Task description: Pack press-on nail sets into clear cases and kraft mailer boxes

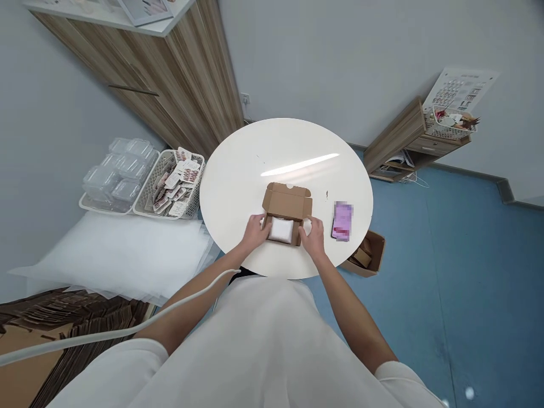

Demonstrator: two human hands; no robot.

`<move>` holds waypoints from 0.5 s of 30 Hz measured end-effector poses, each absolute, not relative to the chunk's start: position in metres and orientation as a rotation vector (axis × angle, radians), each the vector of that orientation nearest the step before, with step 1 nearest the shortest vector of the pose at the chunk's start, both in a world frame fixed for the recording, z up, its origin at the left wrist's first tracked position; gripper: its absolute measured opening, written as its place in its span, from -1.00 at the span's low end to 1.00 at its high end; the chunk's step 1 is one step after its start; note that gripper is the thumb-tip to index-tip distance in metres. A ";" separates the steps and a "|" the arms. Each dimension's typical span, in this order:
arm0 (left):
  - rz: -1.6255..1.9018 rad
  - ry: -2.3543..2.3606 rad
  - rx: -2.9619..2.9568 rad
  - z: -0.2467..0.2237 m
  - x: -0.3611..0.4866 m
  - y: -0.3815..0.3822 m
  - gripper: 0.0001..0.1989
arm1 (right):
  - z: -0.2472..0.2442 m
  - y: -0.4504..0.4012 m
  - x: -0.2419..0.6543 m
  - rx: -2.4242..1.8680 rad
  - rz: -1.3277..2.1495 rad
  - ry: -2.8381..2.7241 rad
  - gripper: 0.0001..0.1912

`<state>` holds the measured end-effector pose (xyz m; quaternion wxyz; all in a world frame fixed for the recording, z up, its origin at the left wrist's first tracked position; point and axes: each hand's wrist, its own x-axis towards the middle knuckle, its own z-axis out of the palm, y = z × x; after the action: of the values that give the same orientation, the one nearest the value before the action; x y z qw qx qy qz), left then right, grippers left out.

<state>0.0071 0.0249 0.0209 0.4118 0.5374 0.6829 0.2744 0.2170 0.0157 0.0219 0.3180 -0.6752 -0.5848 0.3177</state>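
A small brown cardboard box lies with its lid folded back on the round white table. Inside it rests a white wrapped packet, filling the left and middle part; some brown shows to its right. My left hand grips the box's left wall, fingers curled at the edge. At the opposite side, my right hand pinches the right wall near the lid's hinge. A phone with a blurred purple screen lies to the right of my right hand.
The round table stands before me. On its left are a white basket of printed cards, clear plastic boxes and white sheets. An open carton sits on the floor at right. A white cable crosses my left arm.
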 end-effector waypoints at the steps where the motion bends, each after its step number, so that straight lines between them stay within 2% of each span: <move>1: 0.728 1.752 1.236 0.021 0.001 0.031 -0.52 | 0.021 0.021 0.224 -1.825 0.891 -1.405 -0.42; 3: 0.756 1.747 0.998 0.019 -0.009 0.046 -0.48 | 0.017 0.035 0.234 -1.869 1.137 -1.114 -0.32; 7: 0.763 1.523 0.700 0.019 -0.014 0.071 -0.38 | 0.013 0.059 0.240 -1.694 1.616 -0.789 -0.34; 10: 0.749 1.441 0.698 0.024 -0.009 0.077 -0.33 | 0.018 0.069 0.235 -1.626 1.673 -0.808 -0.32; 15: 0.881 1.349 0.797 0.033 -0.002 0.066 -0.32 | 0.026 0.066 0.232 -1.519 1.565 -1.019 -0.38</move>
<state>-0.0022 0.0663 0.0327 0.6225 0.3469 0.5874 0.3835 0.2315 0.0665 0.0257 0.3592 -0.5889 -0.3950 0.6067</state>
